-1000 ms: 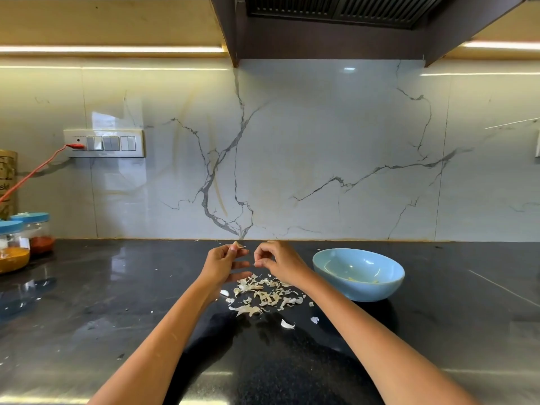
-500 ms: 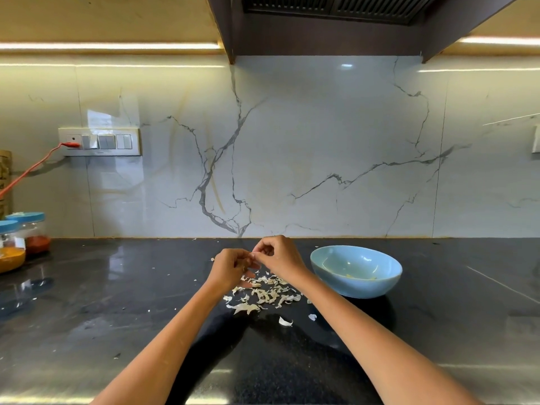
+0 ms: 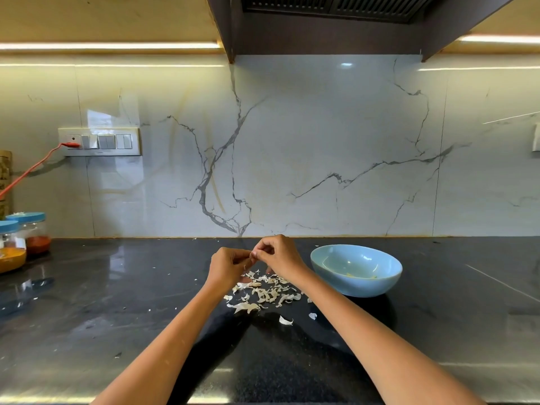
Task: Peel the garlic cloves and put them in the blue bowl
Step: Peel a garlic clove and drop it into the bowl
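Garlic clove (image 3: 252,255), small, light, likely slippery, was pinched between left hand (image 3: 226,266) and right hand (image 3: 277,257) grips; papery skin best taken at its tip.

Both forearms in from 6 o'clock, bare, angled inward and meeting at centre. Left hand (image 3: 226,266) knuckles up, fingers curled, tips pointed toward 3 o'clock. Right hand (image 3: 277,258) set slightly higher, wrist bent, fingers curled down and toward 9 o'clock. Fingertips of the two hands touching, pinched together at one spot; whatever sits between them too small to make out. Elbows out of view, off the bottom edge.
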